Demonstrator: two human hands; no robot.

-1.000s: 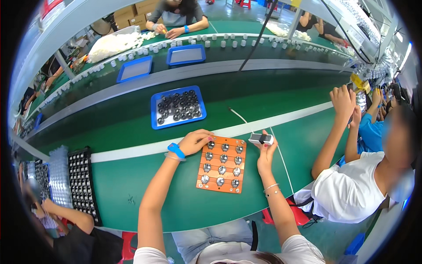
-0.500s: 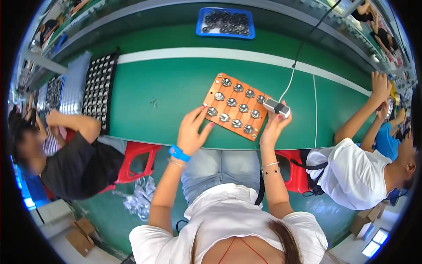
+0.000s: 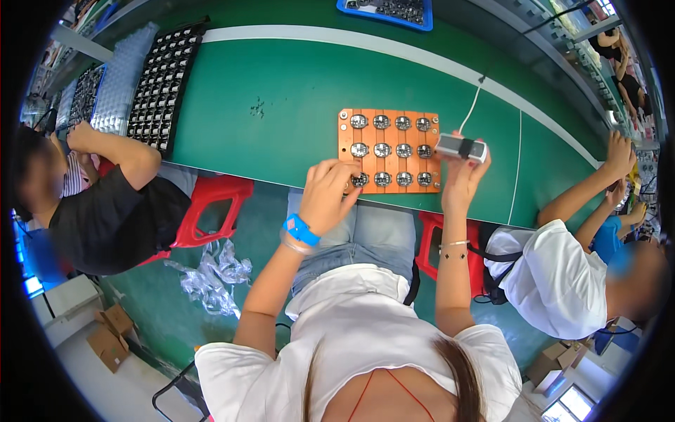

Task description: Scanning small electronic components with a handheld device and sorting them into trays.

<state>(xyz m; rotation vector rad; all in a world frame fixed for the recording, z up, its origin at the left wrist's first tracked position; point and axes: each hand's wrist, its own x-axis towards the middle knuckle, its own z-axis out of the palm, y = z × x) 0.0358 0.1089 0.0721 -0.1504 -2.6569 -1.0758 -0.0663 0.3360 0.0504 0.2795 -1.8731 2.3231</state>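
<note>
An orange rectangular board (image 3: 392, 131) lies near the table's front edge, carrying rows of round silver-and-black small parts (image 3: 382, 150). My left hand (image 3: 325, 193) is at its near left corner, fingers bent over the edge and thumb apart at the front, gripping that corner. The fingertips partly cover the round part there. In my right hand (image 3: 460, 184) is a grey-and-white box-shaped device (image 3: 450, 145) with a black band and a white cable (image 3: 470, 105). It is held at the board's right edge; whether it touches the board I cannot tell.
Small dark bits (image 3: 257, 107) lie on the green table (image 3: 281, 77). A black compartment tray (image 3: 165, 84) and clear plastic trays (image 3: 126, 88) stand at left. A blue bin (image 3: 387, 14) of dark parts is at the back. People sit on both sides.
The orange board has turned from slanted to nearly square with the view. My left fingers have moved onto its near left corner. The device in my right hand has shifted slightly right and up.
</note>
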